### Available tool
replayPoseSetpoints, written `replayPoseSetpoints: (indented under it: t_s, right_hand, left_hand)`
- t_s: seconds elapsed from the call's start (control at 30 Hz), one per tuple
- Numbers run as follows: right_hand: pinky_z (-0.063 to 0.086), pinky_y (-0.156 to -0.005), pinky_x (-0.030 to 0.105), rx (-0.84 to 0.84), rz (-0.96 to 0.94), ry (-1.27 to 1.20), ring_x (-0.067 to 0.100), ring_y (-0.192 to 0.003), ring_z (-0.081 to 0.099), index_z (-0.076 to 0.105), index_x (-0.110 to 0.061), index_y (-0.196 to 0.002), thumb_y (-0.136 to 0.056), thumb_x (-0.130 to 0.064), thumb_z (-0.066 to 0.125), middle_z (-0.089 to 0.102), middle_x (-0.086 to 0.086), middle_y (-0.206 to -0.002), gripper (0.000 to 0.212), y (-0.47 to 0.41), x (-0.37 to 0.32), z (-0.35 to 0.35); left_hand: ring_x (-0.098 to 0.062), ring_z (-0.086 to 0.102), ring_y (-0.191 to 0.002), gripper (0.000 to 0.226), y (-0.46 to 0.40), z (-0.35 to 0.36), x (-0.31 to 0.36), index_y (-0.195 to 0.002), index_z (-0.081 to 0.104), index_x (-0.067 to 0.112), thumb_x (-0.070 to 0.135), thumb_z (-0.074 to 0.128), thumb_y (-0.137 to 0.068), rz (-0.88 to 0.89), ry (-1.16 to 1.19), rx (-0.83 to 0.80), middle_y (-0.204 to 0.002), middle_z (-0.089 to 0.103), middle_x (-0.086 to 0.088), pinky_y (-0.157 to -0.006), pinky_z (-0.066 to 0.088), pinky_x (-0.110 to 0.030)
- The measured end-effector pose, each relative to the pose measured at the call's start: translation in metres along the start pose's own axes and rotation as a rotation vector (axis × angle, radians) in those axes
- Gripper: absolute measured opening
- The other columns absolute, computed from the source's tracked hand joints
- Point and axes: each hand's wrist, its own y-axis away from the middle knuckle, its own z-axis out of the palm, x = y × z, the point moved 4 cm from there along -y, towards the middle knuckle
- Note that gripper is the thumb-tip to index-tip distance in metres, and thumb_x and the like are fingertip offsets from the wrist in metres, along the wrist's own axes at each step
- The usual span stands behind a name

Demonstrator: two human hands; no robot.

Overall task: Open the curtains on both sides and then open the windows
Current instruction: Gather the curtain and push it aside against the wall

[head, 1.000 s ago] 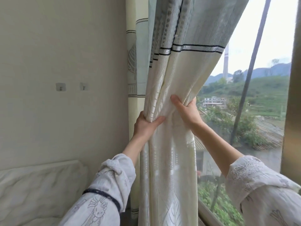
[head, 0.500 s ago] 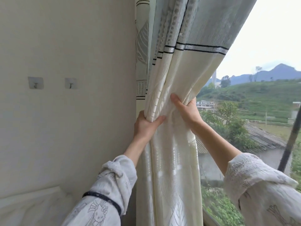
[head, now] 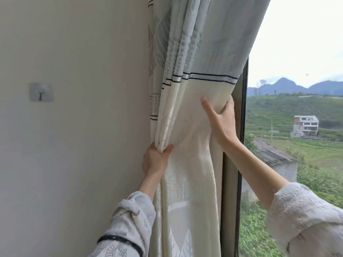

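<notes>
Far left, a clear adhesive hook (head: 41, 92) is sitting on the plain painted wall (head: 83, 127), smooth, matte. Just right of it the curtain (head: 189, 115) is hanging bunched against the wall edge: pale blue ribbed top, dark double stripe with a silver band, cream woven bottom with lacy see-through panels. The left hand (head: 156, 160) is pinching the gathered folds low on the wall side, thumb clamped over the pleats. The right hand (head: 220, 121) is gripping the curtain's free edge higher up, thumb spread on the front, fingers wrapped behind, out of sight. Fabric is looking light, soft, floppy, not slippery; best held by gathering folds mid-height. Further right, the dark window frame (head: 243, 101) is standing upright, rigid; glass is appearing shut, hills outside.
</notes>
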Motion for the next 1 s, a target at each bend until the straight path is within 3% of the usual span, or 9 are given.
replayPoseSetpoints:
  t_s: [0.1,0.23,0.33,0.43,0.53,0.7,0.83,0.93,1.0]
  right_hand:
    - [0.025,-0.117,0.043,0.045,-0.089,-0.028,0.017,-0.142,0.026,0.008,-0.017,-0.151,-0.077,-0.059,0.062,0.027,0.004,-0.155,0.101,-0.024,-0.026,0.004]
    - [0.022,-0.117,0.038,0.093,-0.233,-0.032,0.02,-0.142,0.024,-0.002,-0.017,-0.151,-0.072,-0.06,0.066,0.023,0.009,-0.156,0.112,-0.059,-0.072,0.018]
    - [0.028,-0.106,0.031,0.09,-0.304,0.101,0.023,-0.136,0.031,-0.005,-0.015,-0.15,-0.067,-0.064,0.068,0.027,0.016,-0.151,0.121,-0.08,-0.086,0.037]
    - [0.034,-0.099,0.031,0.082,-0.252,0.182,0.028,-0.128,0.043,-0.007,-0.016,-0.15,-0.065,-0.067,0.068,0.029,0.019,-0.148,0.124,-0.094,-0.08,0.052]
    - [0.037,-0.1,0.037,0.095,-0.229,0.191,0.033,-0.122,0.049,-0.008,-0.02,-0.15,-0.068,-0.061,0.069,0.032,0.018,-0.144,0.119,-0.103,-0.073,0.06]
    - [0.038,-0.098,0.037,0.122,-0.275,0.205,0.036,-0.117,0.051,-0.002,-0.019,-0.151,-0.075,-0.052,0.068,0.033,0.017,-0.14,0.108,-0.113,-0.07,0.07]
    - [0.03,-0.088,0.023,0.114,-0.337,0.152,0.029,-0.12,0.046,0.004,-0.018,-0.151,-0.079,-0.048,0.066,0.034,0.014,-0.137,0.1,-0.117,-0.065,0.074]
    - [0.021,-0.085,0.01,0.132,-0.411,0.117,0.023,-0.129,0.035,0.007,-0.014,-0.151,-0.082,-0.041,0.066,0.033,0.015,-0.145,0.094,-0.119,-0.061,0.072]
    - [0.022,-0.084,0.007,0.134,-0.447,0.094,0.023,-0.128,0.038,0.013,-0.012,-0.15,-0.084,-0.038,0.065,0.04,0.013,-0.142,0.088,-0.123,-0.058,0.074]
  left_hand:
    - [-0.031,0.064,-0.094,0.043,-0.018,0.003,-0.013,-0.108,0.061,0.015,0.042,0.067,-0.075,-0.008,-0.015,-0.013,-0.102,0.07,-0.007,-0.088,0.051,-0.044]
    - [-0.027,0.064,-0.088,0.039,-0.036,0.001,-0.028,-0.098,0.063,0.016,0.044,0.07,-0.072,-0.055,-0.026,-0.083,-0.096,0.07,-0.005,-0.086,0.052,-0.041]
    - [-0.025,0.064,-0.091,0.035,-0.047,-0.001,-0.033,-0.087,0.063,0.021,0.048,0.073,-0.068,-0.066,-0.068,-0.159,-0.092,0.068,-0.002,-0.088,0.052,-0.038]
    - [-0.019,0.063,-0.091,0.05,-0.051,-0.007,-0.029,-0.098,0.063,0.019,0.052,0.075,-0.063,-0.086,-0.122,-0.244,-0.097,0.067,0.001,-0.08,0.05,-0.03]
    - [-0.011,0.064,-0.089,0.052,-0.051,-0.016,-0.002,-0.108,0.059,0.021,0.039,0.08,-0.063,-0.003,-0.053,-0.309,-0.099,0.068,0.005,-0.071,0.048,-0.023]
    - [-0.015,0.061,-0.097,0.066,-0.048,-0.032,0.099,-0.12,0.039,0.025,0.03,0.078,-0.068,0.375,0.186,0.006,-0.111,0.063,0.004,-0.086,0.049,-0.031]
    - [-0.027,0.056,-0.111,0.075,-0.05,-0.033,0.15,-0.128,0.031,0.02,0.036,0.074,-0.069,0.554,0.03,0.226,-0.129,0.055,-0.002,-0.09,0.046,-0.036]
    - [-0.031,0.057,-0.11,0.072,-0.058,-0.029,0.153,-0.13,0.029,0.019,0.039,0.069,-0.073,0.577,-0.1,0.286,-0.129,0.056,-0.004,-0.084,0.046,-0.039]
    - [-0.033,0.057,-0.109,0.065,-0.066,-0.025,0.15,-0.129,0.032,0.017,0.041,0.064,-0.077,0.614,-0.171,0.315,-0.124,0.059,-0.008,-0.081,0.045,-0.039]
